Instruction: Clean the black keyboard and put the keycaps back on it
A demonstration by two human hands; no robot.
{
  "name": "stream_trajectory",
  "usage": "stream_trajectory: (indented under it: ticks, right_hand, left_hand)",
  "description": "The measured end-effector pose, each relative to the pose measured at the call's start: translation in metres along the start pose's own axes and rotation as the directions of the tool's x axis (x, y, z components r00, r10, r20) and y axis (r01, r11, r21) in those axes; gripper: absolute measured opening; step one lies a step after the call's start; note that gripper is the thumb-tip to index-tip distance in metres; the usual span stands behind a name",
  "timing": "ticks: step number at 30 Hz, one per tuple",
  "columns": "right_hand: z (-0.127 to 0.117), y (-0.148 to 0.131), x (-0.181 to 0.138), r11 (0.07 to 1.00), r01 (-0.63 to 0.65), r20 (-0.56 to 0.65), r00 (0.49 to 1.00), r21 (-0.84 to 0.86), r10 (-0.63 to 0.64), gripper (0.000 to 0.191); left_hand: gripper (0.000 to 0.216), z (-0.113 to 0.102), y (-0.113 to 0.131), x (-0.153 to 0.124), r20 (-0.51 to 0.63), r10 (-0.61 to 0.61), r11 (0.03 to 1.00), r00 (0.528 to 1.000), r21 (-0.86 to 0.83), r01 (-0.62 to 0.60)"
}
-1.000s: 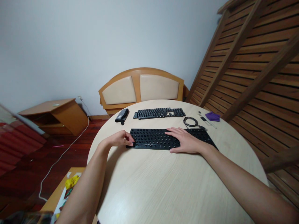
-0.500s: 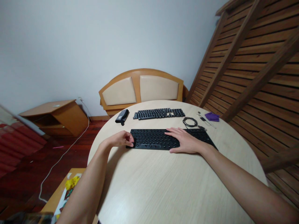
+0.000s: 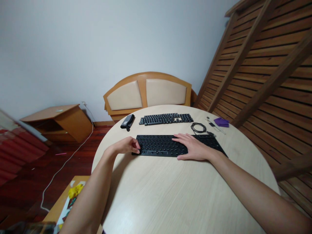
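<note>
A pale blue-grey wall [image 3: 97, 39] fills the back. A padded wooden headboard [image 3: 147, 92] stands before it, a low wooden cabinet [image 3: 58, 122] sits left on dark red floorboards [image 3: 36, 169], and a slatted wooden frame [image 3: 263, 68] slants at right.

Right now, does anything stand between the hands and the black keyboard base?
Nothing visible does. The left hand touches the base at its left corner, and the right hand lies flat on its right half. The keycaps and the cable lie farther back, apart from both hands.
</note>
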State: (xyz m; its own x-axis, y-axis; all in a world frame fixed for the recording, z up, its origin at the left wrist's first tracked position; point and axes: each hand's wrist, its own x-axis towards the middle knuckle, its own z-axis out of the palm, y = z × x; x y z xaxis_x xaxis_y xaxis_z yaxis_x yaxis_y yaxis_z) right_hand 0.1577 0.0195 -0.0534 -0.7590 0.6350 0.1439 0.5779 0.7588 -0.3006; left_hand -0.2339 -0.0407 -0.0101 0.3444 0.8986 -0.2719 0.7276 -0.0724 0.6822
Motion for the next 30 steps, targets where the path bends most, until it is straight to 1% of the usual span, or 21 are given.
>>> stream_trajectory:
  ticks: [21, 30]
  right_hand:
    - [-0.0001, -0.0015, -0.0002, 1.000, 0.004, 0.000, 1.000, -0.013, -0.004, 0.097]
    - [0.0008, -0.0001, 0.0004, 0.999, 0.003, -0.010, 1.000, 0.036, -0.002, 0.096]
  left_hand:
    - [0.027, 0.0007, 0.0003, -0.0010, -0.001, -0.026, 1.000, 1.000, 0.001, 0.026]
    - [0.027, 0.0006, -0.0048, 0.0010, 0.002, -0.023, 0.999, 1.000, -0.028, 0.023]
